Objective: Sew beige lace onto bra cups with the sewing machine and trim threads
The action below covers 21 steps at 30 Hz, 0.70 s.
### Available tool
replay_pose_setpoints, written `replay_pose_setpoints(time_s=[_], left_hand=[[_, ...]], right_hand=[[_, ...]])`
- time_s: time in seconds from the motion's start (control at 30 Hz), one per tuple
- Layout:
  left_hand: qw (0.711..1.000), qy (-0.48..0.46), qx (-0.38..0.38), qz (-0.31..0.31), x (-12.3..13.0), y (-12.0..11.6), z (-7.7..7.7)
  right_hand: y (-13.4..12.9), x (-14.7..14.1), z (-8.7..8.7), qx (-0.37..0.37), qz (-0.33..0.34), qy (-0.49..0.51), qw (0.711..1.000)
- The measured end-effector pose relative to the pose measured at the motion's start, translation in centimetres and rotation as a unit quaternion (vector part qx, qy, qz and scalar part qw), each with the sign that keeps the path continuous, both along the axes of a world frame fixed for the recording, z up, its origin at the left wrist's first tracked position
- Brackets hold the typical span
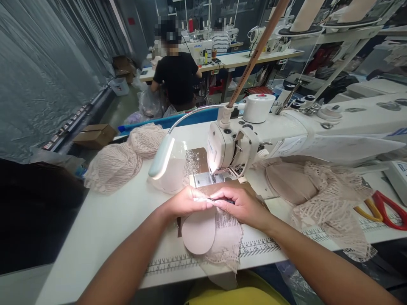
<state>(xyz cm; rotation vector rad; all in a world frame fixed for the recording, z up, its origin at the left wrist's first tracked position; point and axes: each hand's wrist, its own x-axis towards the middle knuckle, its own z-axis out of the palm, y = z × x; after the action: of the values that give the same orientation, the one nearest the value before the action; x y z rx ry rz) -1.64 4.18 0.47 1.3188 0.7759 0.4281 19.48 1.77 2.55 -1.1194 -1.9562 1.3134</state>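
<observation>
Bare forearms are reaching over the table. Left hand and right hand are closing, thumbs against fingers, on the far edge of a pale lace-trimmed piece. It is extending from the fingertips towards the person, its long axis running roughly away from the sewing machine. Both hands are lying about equally near the presser area, just beyond them. Something dark is showing at the right fingers; its nature is unclear.

Left hand and right hand: bare. Left forearm and right forearm: slender, uncovered up to picture edges. Yellow-green garment at bottom edge: plain, single-coloured, curved upper outline. Dark blue cloth just beside garment, mostly cut off; whether worn, cannot tell.
</observation>
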Motion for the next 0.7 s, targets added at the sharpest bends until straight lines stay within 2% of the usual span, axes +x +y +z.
replay_pose_setpoints(time_s=[0.1, 0.3, 0.57, 0.7], left_hand=[[1.000, -0.009, -0.002, 0.000, 0.0, 0.0, -0.1], [1.000, -0.003, 0.000, 0.003, 0.1, 0.0, -0.2], [0.999, 0.013, 0.034, -0.020, 0.4, 0.2, -0.3], [0.999, -0.002, 0.044, -0.025, 0.4, 0.1, -0.3]], right_hand=[[0.4, 0.5, -0.3, 0.003, -0.008, 0.003, 1.000], [0.7, 1.0, -0.1, -0.016, 0.021, -0.034, 0.999], [0.4, -0.4, -1.2, 0.005, -0.018, -0.003, 1.000], [0.5, -0.7, -2.0, -0.035, -0.054, 0.009, 0.998]])
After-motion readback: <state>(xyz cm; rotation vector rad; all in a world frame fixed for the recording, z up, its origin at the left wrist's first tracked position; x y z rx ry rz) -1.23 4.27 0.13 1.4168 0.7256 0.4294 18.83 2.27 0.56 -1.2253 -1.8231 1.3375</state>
